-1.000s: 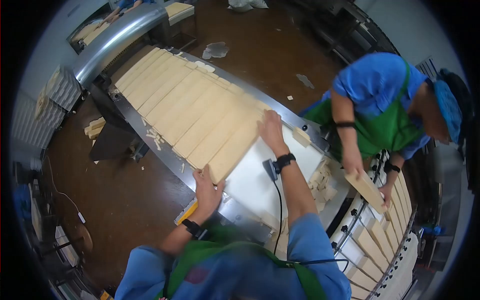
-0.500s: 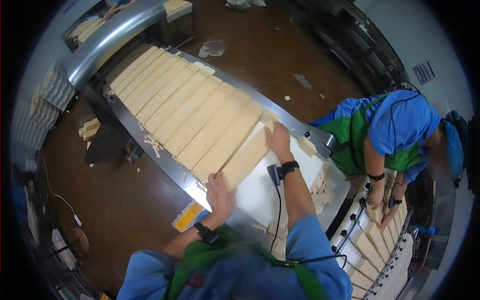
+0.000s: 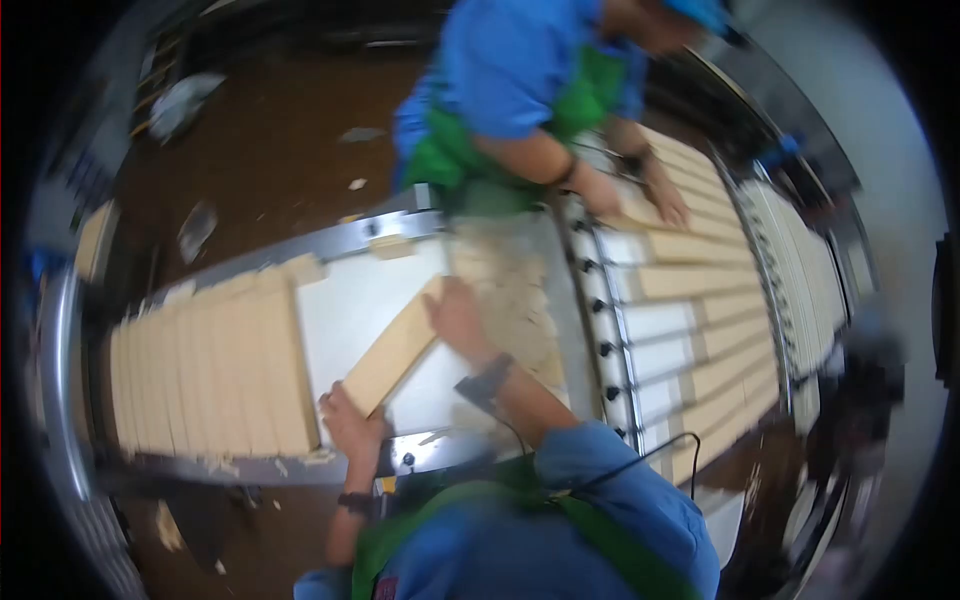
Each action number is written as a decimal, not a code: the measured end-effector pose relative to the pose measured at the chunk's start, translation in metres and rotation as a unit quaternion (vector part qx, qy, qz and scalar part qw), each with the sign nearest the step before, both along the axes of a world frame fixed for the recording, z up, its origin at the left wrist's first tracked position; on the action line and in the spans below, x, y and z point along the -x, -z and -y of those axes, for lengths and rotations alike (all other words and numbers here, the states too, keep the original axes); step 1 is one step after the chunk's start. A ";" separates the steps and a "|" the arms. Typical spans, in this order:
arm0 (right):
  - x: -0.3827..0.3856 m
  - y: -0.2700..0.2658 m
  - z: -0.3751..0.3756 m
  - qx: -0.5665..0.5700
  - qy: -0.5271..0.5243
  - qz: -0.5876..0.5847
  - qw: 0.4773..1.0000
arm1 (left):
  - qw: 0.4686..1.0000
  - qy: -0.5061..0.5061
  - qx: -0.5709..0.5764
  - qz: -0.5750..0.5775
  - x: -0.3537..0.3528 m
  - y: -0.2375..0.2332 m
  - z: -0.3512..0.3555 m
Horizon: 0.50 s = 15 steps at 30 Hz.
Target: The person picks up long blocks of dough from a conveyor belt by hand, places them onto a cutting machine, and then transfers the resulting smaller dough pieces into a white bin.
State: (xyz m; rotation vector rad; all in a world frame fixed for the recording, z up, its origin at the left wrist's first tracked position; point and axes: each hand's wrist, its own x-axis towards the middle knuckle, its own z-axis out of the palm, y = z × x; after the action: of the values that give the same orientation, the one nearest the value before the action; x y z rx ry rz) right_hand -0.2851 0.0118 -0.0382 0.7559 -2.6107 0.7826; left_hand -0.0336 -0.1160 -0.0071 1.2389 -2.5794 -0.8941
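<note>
A pale, flat dough strip [image 3: 393, 345] lies slantwise between my two hands, above the white belt [image 3: 335, 300]. My left hand [image 3: 352, 425] grips its near end. At the far end, my right hand [image 3: 460, 318] has its fingers closed round the edge, slightly blurred. To the left, a row of similar dough strips [image 3: 210, 370] lies side by side on the belt, with a gap of bare white between the row and the held strip. A small block of dough [image 3: 390, 247] rests near the far rail.
Flattened scraps [image 3: 500, 290] cover the belt's right end. Beyond it runs a second conveyor [image 3: 655, 340] with spaced strips and black knobs [image 3: 605, 349]. A co-worker [image 3: 520, 80] bends over it, hands on a strip. A curved metal guard [image 3: 62, 370] stands far left.
My view has turned right. The held strip has moved away from the row, towards the scraps, and now sits at an angle in both hands. The co-worker keeps handling strips.
</note>
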 end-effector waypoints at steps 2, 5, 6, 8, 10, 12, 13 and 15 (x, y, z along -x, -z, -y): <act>-0.008 -0.040 -0.028 -0.026 0.052 0.107 0.993 | 0.999 0.035 0.028 -0.021 0.010 -0.006 -0.021; -0.008 -0.066 -0.094 0.051 0.134 0.083 0.986 | 0.995 0.052 0.055 -0.066 0.042 -0.030 -0.064; -0.008 -0.072 -0.121 0.101 0.183 0.063 0.976 | 0.989 0.089 0.054 -0.107 0.055 -0.034 -0.080; 0.016 -0.054 -0.189 -0.017 0.275 -0.081 0.958 | 0.973 0.156 0.052 -0.163 0.083 -0.051 -0.119; 0.023 -0.101 -0.256 0.110 0.302 0.002 0.947 | 0.959 0.217 0.048 -0.178 0.114 -0.071 -0.163; 0.038 -0.121 -0.314 0.147 0.353 -0.068 0.921 | 0.941 0.274 0.045 -0.192 0.141 -0.090 -0.205; 0.049 -0.119 -0.345 0.137 0.384 -0.081 0.910 | 0.928 0.324 0.054 -0.176 0.155 -0.100 -0.227; 0.072 -0.104 -0.405 0.126 0.416 -0.096 0.895 | 0.910 0.377 0.063 -0.160 0.181 -0.117 -0.264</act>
State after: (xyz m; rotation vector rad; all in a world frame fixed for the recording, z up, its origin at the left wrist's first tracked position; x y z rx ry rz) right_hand -0.3576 0.4167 0.0662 -0.3498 -2.2450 0.6897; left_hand -0.2144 0.1484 0.1100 -0.0010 -2.7623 -0.9066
